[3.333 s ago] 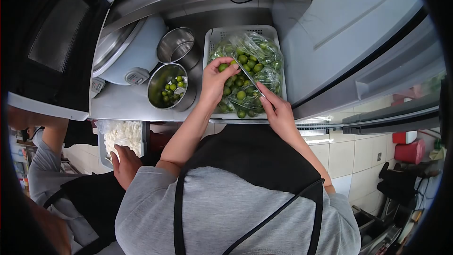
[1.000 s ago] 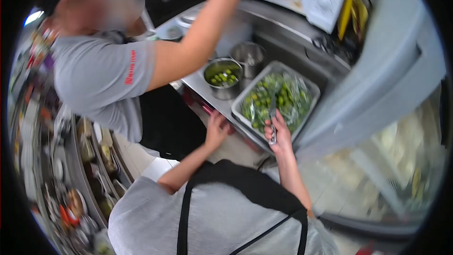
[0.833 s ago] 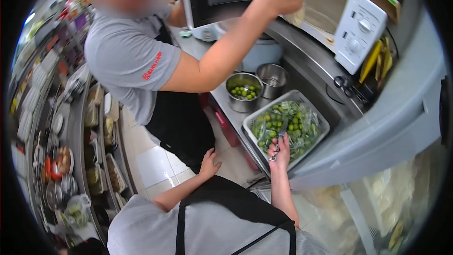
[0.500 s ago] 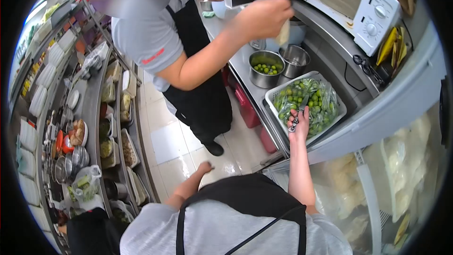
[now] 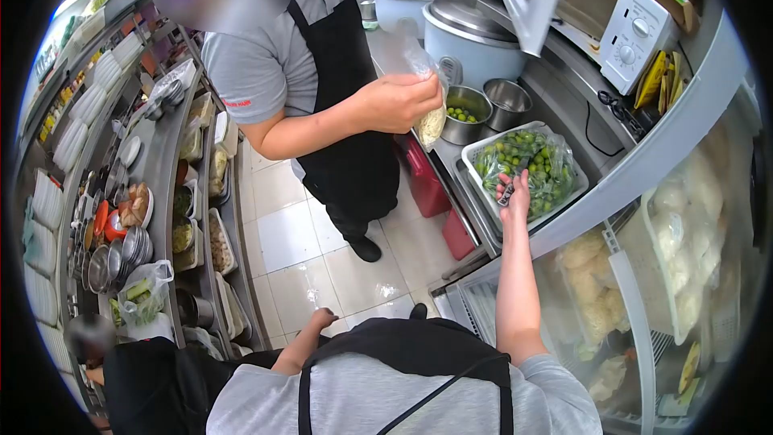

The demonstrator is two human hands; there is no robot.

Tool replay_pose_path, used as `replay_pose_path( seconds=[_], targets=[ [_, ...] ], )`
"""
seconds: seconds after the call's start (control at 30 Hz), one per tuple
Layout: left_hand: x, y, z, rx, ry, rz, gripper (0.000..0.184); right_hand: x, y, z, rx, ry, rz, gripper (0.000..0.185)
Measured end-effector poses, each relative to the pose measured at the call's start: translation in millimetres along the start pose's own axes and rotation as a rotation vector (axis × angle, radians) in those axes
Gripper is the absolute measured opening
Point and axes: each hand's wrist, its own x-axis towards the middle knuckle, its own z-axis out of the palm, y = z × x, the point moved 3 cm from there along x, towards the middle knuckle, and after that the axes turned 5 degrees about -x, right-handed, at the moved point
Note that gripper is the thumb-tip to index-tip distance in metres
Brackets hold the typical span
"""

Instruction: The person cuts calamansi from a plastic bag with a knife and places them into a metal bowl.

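My right hand (image 5: 515,193) is wrapped round the handle of a knife (image 5: 506,190), just over the near side of a white basket (image 5: 581,185). Green limes (image 5: 515,153) in clear plastic fill that basket. My left hand (image 5: 324,318) hangs low over the floor, away from the counter; its fingers are too small and unclear to read. Left of the basket stands a steel pot (image 5: 460,130) with limes in it, beside a second steel pot (image 5: 509,105).
A co-worker (image 5: 338,56) stands at the counter with a bag (image 5: 432,117) in one hand, the other at the microwave door (image 5: 535,0). Rice cookers (image 5: 475,48) stand behind the pots. Shelves (image 5: 165,185) run along the left; a glass-fronted fridge (image 5: 636,314) is at right.
The view has swung left from the basket. My left hand has left the limes and dropped to my side; my right hand keeps the knife. The co-worker's bag has come down and the microwave door has swung inward.
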Motion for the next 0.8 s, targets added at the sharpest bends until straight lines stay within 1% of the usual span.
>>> replay_pose_path(
  seconds=[0.03,0.1,0.13,0.17,0.23,0.3,0.4,0.5,0.63,0.73,0.8],
  targets=[
    [2,6,-2,-0.002,0.004,-0.002,0.051,-1,-1,1,-0.006,-0.012,0.007,0.056],
    [1,18,2,0.011,-0.093,-0.005,0.055,-3,-1,-2,-0.016,-0.043,0.016,0.057],
    [-5,30,3,-0.181,-0.13,-0.101,0.06,-2,0,-2,-0.02,-0.041,0.023,0.058],
    [-27,58,-4,-0.375,-0.165,-0.192,0.067,-2,-1,-2,-0.024,-0.041,0.026,0.058],
    [-54,107,-4,-0.526,-0.282,-0.239,0.077,-2,-1,-3,-0.025,-0.038,0.026,0.058],
    [-63,125,13,-0.59,-0.427,-0.22,0.074,-2,-2,-3,-0.03,-0.035,0.029,0.058],
    [-67,125,26,-0.591,-0.587,-0.188,0.07,-4,-2,-3,-0.034,-0.042,0.045,0.058],
    [-55,123,19,-0.484,-0.61,-0.153,0.066,-2,3,-7,-0.05,-0.043,0.026,0.058],
    [-23,121,1,-0.194,-0.556,-0.064,0.06,-5,1,-1,-0.057,-0.054,-0.017,0.059],
    [8,119,-12,0.172,-0.469,0.048,0.056,-10,0,1,-0.05,-0.028,-0.068,0.061],
    [24,111,-25,0.336,-0.352,0.12,0.054,-15,0,6,-0.04,-0.007,-0.083,0.065]
  ],
)
